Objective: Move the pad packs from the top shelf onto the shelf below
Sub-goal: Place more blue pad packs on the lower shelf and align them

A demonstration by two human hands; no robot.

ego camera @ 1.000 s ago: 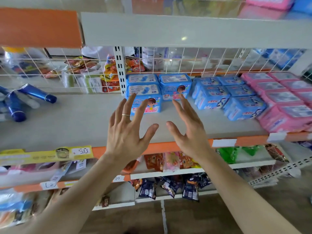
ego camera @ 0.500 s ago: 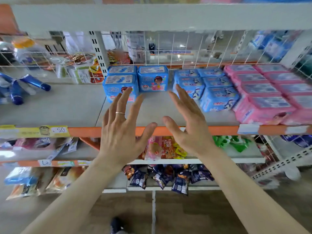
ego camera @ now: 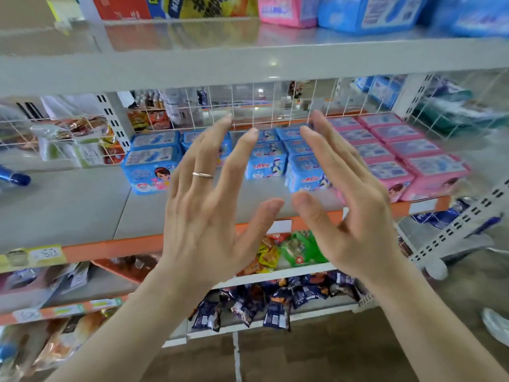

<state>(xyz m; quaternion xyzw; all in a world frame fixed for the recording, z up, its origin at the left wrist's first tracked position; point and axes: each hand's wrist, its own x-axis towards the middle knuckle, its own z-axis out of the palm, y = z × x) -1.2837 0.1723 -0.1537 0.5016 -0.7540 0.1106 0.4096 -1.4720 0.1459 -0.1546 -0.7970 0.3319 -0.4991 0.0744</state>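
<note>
The left hand [ego camera: 203, 216] and right hand [ego camera: 349, 216] are raised side by side with fingers straight and spread, thumbs near each other but apart, holding nothing; a thin ring [ego camera: 202, 175] sits on a left finger. Just beyond them the lower shelf [ego camera: 68, 205] carries rows of blue packs [ego camera: 150, 166] in the middle and pink packs [ego camera: 413, 158] to the right, backed by a wire grid [ego camera: 248, 106]. Higher up, the pad packs [ego camera: 369, 12], pink and blue, stand on the right part of the top shelf [ego camera: 248, 64].

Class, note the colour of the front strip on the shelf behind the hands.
Orange front strip, clearest in the head view.
</note>
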